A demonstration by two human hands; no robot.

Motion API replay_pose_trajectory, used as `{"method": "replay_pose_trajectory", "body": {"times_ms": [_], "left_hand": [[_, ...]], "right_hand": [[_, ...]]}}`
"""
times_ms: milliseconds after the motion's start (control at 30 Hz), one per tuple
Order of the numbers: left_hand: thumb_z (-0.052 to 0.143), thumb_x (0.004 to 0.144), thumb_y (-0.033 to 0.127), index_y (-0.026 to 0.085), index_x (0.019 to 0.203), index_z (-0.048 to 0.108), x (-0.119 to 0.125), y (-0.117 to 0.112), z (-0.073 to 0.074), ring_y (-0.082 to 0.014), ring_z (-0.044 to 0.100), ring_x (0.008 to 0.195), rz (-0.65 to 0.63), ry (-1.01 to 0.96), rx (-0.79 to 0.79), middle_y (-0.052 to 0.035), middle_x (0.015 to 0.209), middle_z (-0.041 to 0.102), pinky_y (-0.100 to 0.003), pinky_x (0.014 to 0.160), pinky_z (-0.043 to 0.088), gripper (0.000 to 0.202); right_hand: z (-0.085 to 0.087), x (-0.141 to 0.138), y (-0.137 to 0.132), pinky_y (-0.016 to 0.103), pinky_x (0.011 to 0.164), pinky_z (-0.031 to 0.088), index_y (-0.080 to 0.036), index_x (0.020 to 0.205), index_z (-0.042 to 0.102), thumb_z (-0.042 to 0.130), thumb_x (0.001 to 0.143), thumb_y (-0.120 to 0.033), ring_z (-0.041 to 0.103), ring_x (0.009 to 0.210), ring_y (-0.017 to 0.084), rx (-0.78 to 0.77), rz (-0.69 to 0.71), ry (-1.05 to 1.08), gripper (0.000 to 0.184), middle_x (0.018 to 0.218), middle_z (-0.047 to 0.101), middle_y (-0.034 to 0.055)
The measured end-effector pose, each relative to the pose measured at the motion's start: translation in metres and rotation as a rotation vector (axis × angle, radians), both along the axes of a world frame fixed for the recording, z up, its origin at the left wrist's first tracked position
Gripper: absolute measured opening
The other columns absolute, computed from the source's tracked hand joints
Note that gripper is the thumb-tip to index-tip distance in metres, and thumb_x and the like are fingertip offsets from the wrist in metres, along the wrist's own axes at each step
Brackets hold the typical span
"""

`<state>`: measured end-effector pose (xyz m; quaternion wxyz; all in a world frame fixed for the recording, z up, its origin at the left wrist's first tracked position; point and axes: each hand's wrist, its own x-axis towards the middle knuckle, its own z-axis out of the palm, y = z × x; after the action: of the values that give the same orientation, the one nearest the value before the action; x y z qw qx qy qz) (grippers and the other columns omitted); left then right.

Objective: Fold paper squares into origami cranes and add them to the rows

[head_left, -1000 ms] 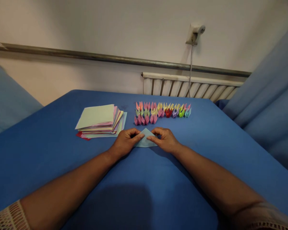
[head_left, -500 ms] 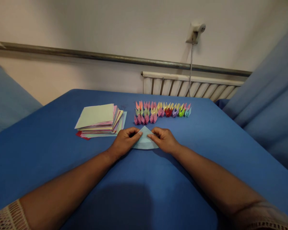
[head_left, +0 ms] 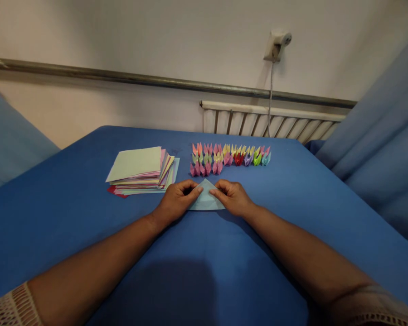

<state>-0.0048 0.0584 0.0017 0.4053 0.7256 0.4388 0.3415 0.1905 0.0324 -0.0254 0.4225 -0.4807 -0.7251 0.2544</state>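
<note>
A light blue sheet of paper (head_left: 206,200), folded into a triangle, is held between my two hands with its point facing away from me. My left hand (head_left: 180,198) pinches its left side, thumb on top and the other fingers curled at the edge. On the opposite side my right hand (head_left: 233,198) grips it the same way, its thumb close to the left one. Both hands stay low over the blue tabletop. Just beyond the paper's tip stand several folded paper cranes (head_left: 206,169) in rows of pink, yellow, green, red, purple and blue.
Left of my hands lies a stack of coloured paper sheets (head_left: 136,163), slightly fanned. The blue-covered table (head_left: 71,217) ends at a wall with a metal rail (head_left: 149,80) and a radiator (head_left: 251,120). Blue curtains (head_left: 387,127) hang at both sides.
The paper's near edge lies slightly flatter and the thumbs have shifted very slightly. Both hands keep their hold in the same place.
</note>
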Motion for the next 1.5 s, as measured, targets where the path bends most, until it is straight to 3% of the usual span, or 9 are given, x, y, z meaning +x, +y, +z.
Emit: {"method": "replay_pose_trajectory", "body": {"times_ms": [700, 867, 933, 1033, 1133, 1200, 1333, 1500], "left_hand": [[0.059, 0.077, 0.046, 0.015, 0.074, 0.063, -0.001, 0.002, -0.002, -0.0113, 0.05, 0.06, -0.015, 0.03, -0.022, 0.0023, 0.066, 0.057, -0.021, 0.054, 0.039, 0.032], [0.056, 0.079, 0.049, 0.016, 0.075, 0.061, -0.002, 0.005, -0.003, -0.0112, 0.048, 0.057, -0.041, 0.15, -0.006, 0.0031, 0.064, 0.056, -0.021, 0.052, 0.037, 0.034], [0.054, 0.08, 0.05, 0.016, 0.075, 0.061, -0.004, 0.008, -0.004, -0.0121, 0.049, 0.056, 0.006, 0.271, 0.037, 0.0025, 0.063, 0.057, -0.022, 0.051, 0.035, 0.035], [0.05, 0.084, 0.048, 0.017, 0.079, 0.063, -0.006, 0.012, -0.005, -0.0156, 0.054, 0.06, 0.024, 0.515, 0.166, -0.0005, 0.067, 0.062, -0.025, 0.053, 0.034, 0.034], [0.044, 0.087, 0.045, 0.018, 0.088, 0.065, -0.008, 0.013, -0.006, -0.0196, 0.06, 0.068, -0.007, 0.73, 0.291, -0.0043, 0.077, 0.068, -0.027, 0.056, 0.035, 0.033], [0.043, 0.089, 0.043, 0.019, 0.091, 0.065, -0.009, 0.013, -0.005, -0.0218, 0.062, 0.073, -0.002, 0.836, 0.334, -0.0061, 0.081, 0.069, -0.028, 0.057, 0.036, 0.033], [0.042, 0.089, 0.042, 0.02, 0.095, 0.063, -0.009, 0.012, -0.003, -0.0232, 0.064, 0.078, 0.013, 0.937, 0.355, -0.007, 0.087, 0.071, -0.029, 0.059, 0.037, 0.031], [0.043, 0.089, 0.042, 0.021, 0.097, 0.063, -0.008, 0.012, -0.003, -0.0242, 0.065, 0.082, 0.019, 0.949, 0.355, -0.0074, 0.09, 0.071, -0.03, 0.063, 0.04, 0.03]], "right_hand": [[-0.001, 0.002, 0.001, 0.02, 0.052, 0.032, -0.018, 0.07, 0.055, 0.054, 0.087, -0.034, 0.042, 0.053, 0.008, 0.008, 0.033, -0.009, 0.024, 0.058, 0.047, -0.0053], [-0.001, 0.006, 0.004, 0.021, 0.054, 0.035, -0.018, 0.073, 0.057, 0.052, 0.088, -0.035, 0.047, 0.055, 0.01, -0.004, -0.032, -0.077, 0.024, 0.06, 0.052, -0.0041], [0.003, 0.005, 0.003, 0.023, 0.06, 0.04, -0.018, 0.08, 0.061, 0.05, 0.09, -0.033, 0.054, 0.062, 0.012, 0.018, -0.111, -0.155, 0.021, 0.067, 0.06, -0.0011], [0.011, -0.003, -0.004, 0.032, 0.085, 0.043, -0.016, 0.105, 0.062, 0.044, 0.092, -0.026, 0.06, 0.093, 0.019, 0.136, -0.186, -0.333, 0.024, 0.1, 0.067, 0.0084], [0.017, -0.021, -0.021, 0.038, 0.1, 0.037, -0.015, 0.125, 0.054, 0.041, 0.094, -0.026, 0.053, 0.115, 0.023, 0.132, -0.029, -0.529, 0.036, 0.126, 0.059, 0.011], [0.016, -0.033, -0.034, 0.039, 0.105, 0.033, -0.013, 0.135, 0.046, 0.043, 0.094, -0.035, 0.045, 0.125, 0.024, 0.069, 0.071, -0.615, 0.047, 0.138, 0.05, 0.012], [0.009, -0.04, -0.056, 0.044, 0.113, 0.022, -0.006, 0.145, 0.029, 0.041, 0.092, -0.052, 0.023, 0.14, 0.029, -0.068, 0.091, -0.704, 0.072, 0.15, 0.03, 0.018], [0.008, -0.02, -0.07, 0.047, 0.113, 0.021, -0.005, 0.146, 0.026, 0.037, 0.091, -0.057, 0.019, 0.141, 0.031, -0.185, -0.032, -0.772, 0.077, 0.153, 0.024, 0.0185]]}}
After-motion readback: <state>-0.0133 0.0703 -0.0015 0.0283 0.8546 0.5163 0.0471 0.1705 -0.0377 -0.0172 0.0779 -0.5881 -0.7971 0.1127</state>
